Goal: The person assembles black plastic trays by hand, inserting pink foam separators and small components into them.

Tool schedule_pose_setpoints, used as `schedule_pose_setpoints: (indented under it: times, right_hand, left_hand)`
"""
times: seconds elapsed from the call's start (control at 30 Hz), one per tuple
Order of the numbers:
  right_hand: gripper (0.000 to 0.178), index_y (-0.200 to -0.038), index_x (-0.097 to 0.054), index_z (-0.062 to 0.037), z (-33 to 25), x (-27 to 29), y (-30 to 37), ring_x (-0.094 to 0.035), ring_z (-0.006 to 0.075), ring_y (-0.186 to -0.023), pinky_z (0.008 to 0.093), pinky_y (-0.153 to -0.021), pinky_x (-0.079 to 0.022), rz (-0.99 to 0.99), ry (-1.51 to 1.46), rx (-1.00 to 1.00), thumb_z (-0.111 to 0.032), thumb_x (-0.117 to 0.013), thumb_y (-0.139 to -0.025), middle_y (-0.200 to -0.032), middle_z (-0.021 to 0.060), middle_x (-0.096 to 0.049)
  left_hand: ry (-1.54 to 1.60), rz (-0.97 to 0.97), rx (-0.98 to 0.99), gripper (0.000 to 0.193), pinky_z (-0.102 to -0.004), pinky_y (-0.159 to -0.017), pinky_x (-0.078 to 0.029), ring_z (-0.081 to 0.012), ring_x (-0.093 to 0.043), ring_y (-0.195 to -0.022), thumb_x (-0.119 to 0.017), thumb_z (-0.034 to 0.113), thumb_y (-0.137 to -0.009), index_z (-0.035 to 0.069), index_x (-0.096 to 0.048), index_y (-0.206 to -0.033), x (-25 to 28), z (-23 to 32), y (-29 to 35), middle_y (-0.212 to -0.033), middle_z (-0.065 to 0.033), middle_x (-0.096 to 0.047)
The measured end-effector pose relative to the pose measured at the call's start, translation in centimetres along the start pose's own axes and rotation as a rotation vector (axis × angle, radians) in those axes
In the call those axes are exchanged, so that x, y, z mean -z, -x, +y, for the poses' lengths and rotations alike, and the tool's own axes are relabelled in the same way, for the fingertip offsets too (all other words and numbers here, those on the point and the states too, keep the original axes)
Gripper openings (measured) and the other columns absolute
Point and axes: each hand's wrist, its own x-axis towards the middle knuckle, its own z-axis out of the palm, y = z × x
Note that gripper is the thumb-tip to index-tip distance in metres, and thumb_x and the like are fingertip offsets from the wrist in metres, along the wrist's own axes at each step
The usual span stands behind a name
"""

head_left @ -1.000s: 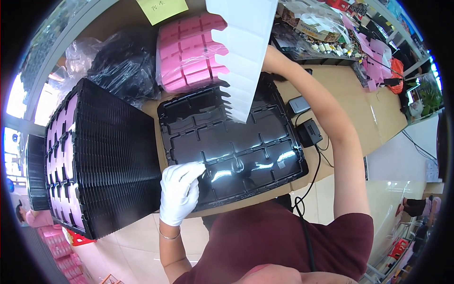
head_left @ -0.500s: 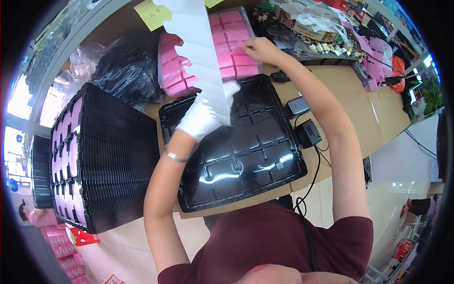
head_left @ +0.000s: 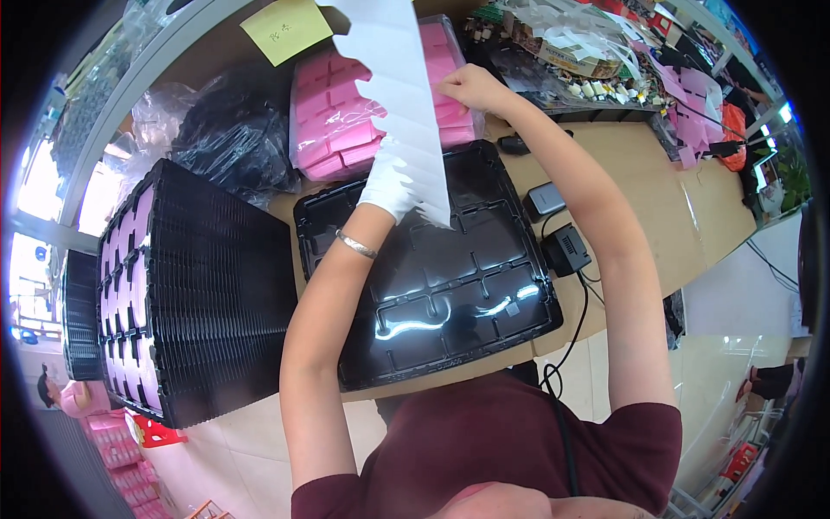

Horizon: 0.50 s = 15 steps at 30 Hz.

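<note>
Left hand (head_left: 385, 194) partly behind white strip (head_left: 405, 108)

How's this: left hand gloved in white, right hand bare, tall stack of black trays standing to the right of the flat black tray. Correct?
One error: the tall stack of black trays stands to the left of the flat black tray, as the head view shows. The left hand is gloved in white and the right hand bare, as you say.

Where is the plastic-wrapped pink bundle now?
In the head view, the pink bundle is near the top, slightly left of centre, beyond the flat black tray; yellow note at its upper left, right hand at its right side.
</note>
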Motion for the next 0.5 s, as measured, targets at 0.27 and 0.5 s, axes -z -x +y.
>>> schedule_pose_setpoints:
  times: [0.27, 0.5]
  right_hand:
    - [0.030, -0.103, -0.073, -0.0059, -0.6, -1.5, 0.2, -0.068, 0.0358, -0.084, 0.0380, -0.075, -0.053, 0.419, 0.044, 0.315, -0.033, -0.064, -0.093, -0.088, 0.0182, -0.070]
    - [0.028, -0.106, -0.072, -0.0049, -3.3, -1.0, 0.0, -0.072, 0.0252, -0.070, 0.0337, -0.065, -0.054, 0.301, -0.129, 0.213, -0.030, -0.065, -0.094, -0.087, 0.0148, -0.072]
  left_hand:
    - [-0.030, 0.107, -0.045, 0.031, -0.0452, -0.082, -0.049, -0.0329, -0.062, -0.096, -0.062, 0.012, -0.081, 0.005, -0.058, -0.111, -0.2, 1.7, -0.4, -0.103, -0.0129, -0.064]
    - [-0.147, 0.289, -0.029, 0.044, -0.0468, -0.093, -0.047, -0.0358, -0.058, -0.108, -0.065, 0.011, -0.080, 0.001, -0.056, -0.122, 0.2, 1.6, -1.8, -0.114, -0.0188, -0.060]
